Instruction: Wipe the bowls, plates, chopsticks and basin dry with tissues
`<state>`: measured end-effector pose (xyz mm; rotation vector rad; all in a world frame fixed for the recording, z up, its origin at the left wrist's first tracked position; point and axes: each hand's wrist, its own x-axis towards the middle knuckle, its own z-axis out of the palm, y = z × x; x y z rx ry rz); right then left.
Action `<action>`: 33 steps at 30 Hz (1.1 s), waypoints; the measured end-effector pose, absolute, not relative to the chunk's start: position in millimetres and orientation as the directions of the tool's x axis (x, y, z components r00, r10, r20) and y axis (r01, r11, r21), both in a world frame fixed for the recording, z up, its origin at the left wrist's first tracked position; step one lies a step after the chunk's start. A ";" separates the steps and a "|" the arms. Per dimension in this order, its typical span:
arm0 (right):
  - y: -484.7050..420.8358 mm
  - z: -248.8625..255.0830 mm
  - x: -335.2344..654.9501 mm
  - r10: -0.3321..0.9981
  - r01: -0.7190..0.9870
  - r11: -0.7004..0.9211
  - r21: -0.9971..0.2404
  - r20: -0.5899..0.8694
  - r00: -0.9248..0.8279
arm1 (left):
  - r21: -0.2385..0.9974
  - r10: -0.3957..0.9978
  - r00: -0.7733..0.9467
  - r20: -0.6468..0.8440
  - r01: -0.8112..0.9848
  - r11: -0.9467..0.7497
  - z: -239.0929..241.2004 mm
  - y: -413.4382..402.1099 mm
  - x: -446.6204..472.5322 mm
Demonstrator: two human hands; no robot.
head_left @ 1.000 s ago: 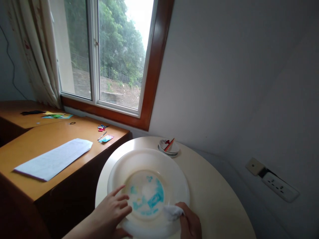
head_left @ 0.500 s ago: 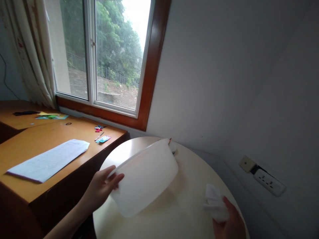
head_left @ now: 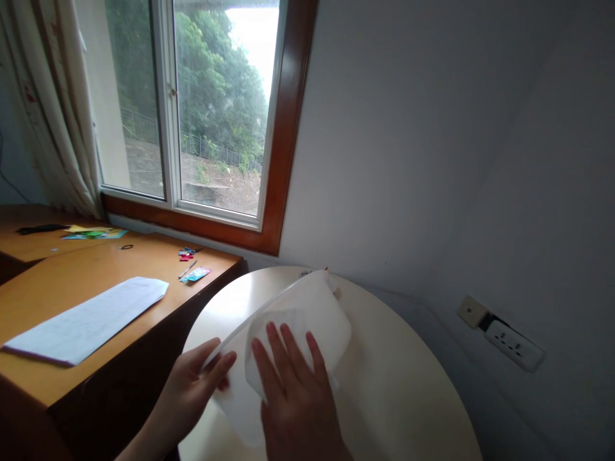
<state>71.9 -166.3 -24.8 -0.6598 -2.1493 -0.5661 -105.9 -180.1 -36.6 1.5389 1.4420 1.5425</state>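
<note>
As the head view shows, a translucent white basin (head_left: 334, 320) is tipped up on its side over the near half of the round table (head_left: 398, 365), its outside turned toward the person; whether its lower edge touches the table is unclear. The left hand (head_left: 202, 374), at the table's left edge, grips the basin's rim between thumb and fingers. Over the table's near middle, the right hand (head_left: 298, 403) lies flat with fingers spread, pressing a thin white cloth (head_left: 252, 374) against the basin's outer wall. A small red tip (head_left: 326, 269) shows behind the basin, near the table's far edge.

Left of the table stands a wooden desk (head_left: 100, 272) with folded paper (head_left: 91, 323), a pen (head_left: 187, 269) and a small packet (head_left: 197, 274). Beyond the table are a window (head_left: 221, 121) and a curtain (head_left: 52, 109); right of it, a wall socket (head_left: 514, 344).
</note>
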 end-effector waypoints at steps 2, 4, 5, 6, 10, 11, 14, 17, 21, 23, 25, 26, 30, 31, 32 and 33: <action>-169.8 -28.7 62.3 0.279 0.639 0.733 0.232 0.755 -0.594 | 0.913 0.909 -0.221 0.352 0.295 -0.282 -35.5 -181.4 -106.2; -169.7 -31.8 61.4 0.292 0.645 0.721 0.253 0.733 -0.614 | 0.917 0.913 -0.226 0.341 0.293 -0.270 -35.7 -182.3 -107.1; -169.0 -32.3 62.7 0.294 0.643 0.722 0.255 0.728 -0.619 | 0.918 0.913 -0.228 0.339 0.291 -0.268 -36.1 -182.7 -107.6; -168.1 -31.8 64.4 0.301 0.643 0.725 0.249 0.724 -0.621 | 0.920 0.912 -0.231 0.338 0.287 -0.268 -36.7 -182.9 -108.1; -164.4 -21.1 69.8 0.370 0.658 0.734 0.165 0.716 -0.592 | 0.929 0.908 -0.258 0.331 0.257 -0.266 -40.5 -183.7 -110.1; -163.1 -16.9 71.0 0.395 0.672 0.728 0.137 0.717 -0.574 | 0.931 0.906 -0.264 0.330 0.252 -0.266 -41.8 -184.0 -110.7; -157.2 -4.3 77.1 0.469 0.703 0.708 0.066 0.701 -0.538 | 0.928 0.902 -0.272 0.336 0.258 -0.267 -46.8 -185.9 -113.3; -146.7 4.1 87.7 0.530 0.709 0.705 -0.019 0.677 -0.510 | 0.924 0.897 -0.276 0.346 0.264 -0.276 -52.3 -188.0 -116.2; -129.0 6.1 105.1 0.620 0.660 0.713 -0.236 0.652 -0.437 | 0.935 0.903 -0.278 0.327 0.236 -0.266 -59.7 -190.1 -120.1; -120.3 4.7 113.8 0.675 0.590 0.707 -0.390 0.622 -0.397 | 0.945 0.906 -0.287 0.310 0.201 -0.259 -63.6 -191.4 -122.3; -112.0 2.9 122.2 0.751 0.495 0.656 -0.570 0.563 -0.346 | 0.953 0.908 -0.297 0.296 0.159 -0.258 -67.4 -193.0 -124.6; -107.8 1.9 126.2 0.790 0.441 0.612 -0.656 0.522 -0.320 | 0.956 0.908 -0.302 0.288 0.139 -0.258 -68.9 -194.0 -125.8; -91.3 -3.7 140.0 0.894 0.209 0.424 -0.881 0.371 -0.251 | 0.967 0.908 -0.330 0.256 0.084 -0.242 -68.6 -197.0 -128.5; -87.4 -5.9 142.7 0.906 0.152 0.390 -0.908 0.348 -0.241 | 0.969 0.907 -0.341 0.247 0.075 -0.236 -67.0 -197.5 -128.4; -83.7 -8.6 145.1 0.916 0.096 0.357 -0.929 0.328 -0.232 | 0.971 0.906 -0.350 0.239 0.063 -0.232 -65.0 -197.8 -128.0; -80.3 -11.9 147.2 0.924 0.044 0.326 -0.944 0.309 -0.225 | 0.973 0.905 -0.359 0.228 0.046 -0.227 -63.0 -198.1 -127.4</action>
